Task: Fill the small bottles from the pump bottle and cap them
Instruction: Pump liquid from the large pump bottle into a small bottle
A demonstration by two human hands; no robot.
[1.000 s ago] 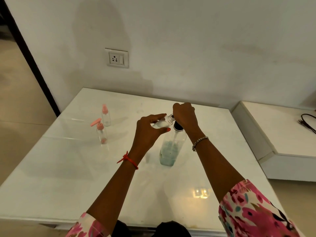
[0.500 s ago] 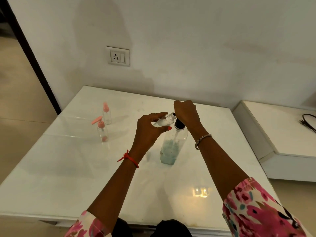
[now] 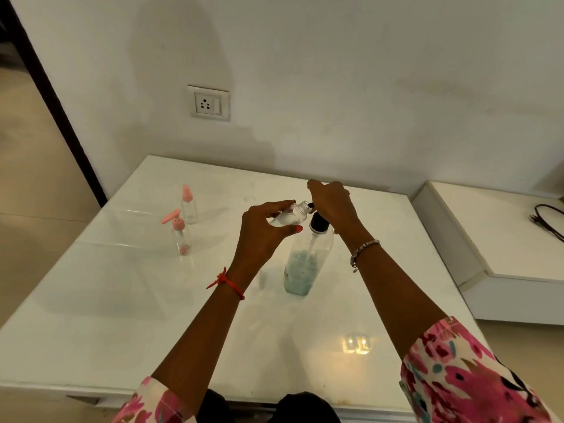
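Well, closest to me are two floral sleeves (image 3: 464,380) and bare forearms reaching out over a glossy white table (image 3: 122,325). A red thread (image 3: 225,282) is tied round the left wrist and a beaded bracelet (image 3: 364,248) circles the right. Near the middle of the table stands the pump bottle (image 3: 306,261), upright, clear, with blue-green liquid in its lower part and a black collar. The right hand (image 3: 332,206) sits on top of it, fingers curled down over the pump head and gripping it. Just left of that, the left hand (image 3: 265,236) pinches the small bottle (image 3: 290,216) between thumb and fingers, clear of the table. It lies tipped over with its long axis close to level, its open mouth pointing right and slightly up, right at the black nozzle. Further back on the left stand two pink-topped bottles (image 3: 181,236), upright and near each other. Beyond them a wall socket (image 3: 209,103) is set in the wall, and on a side ledge at far right lies a black cable (image 3: 549,221).
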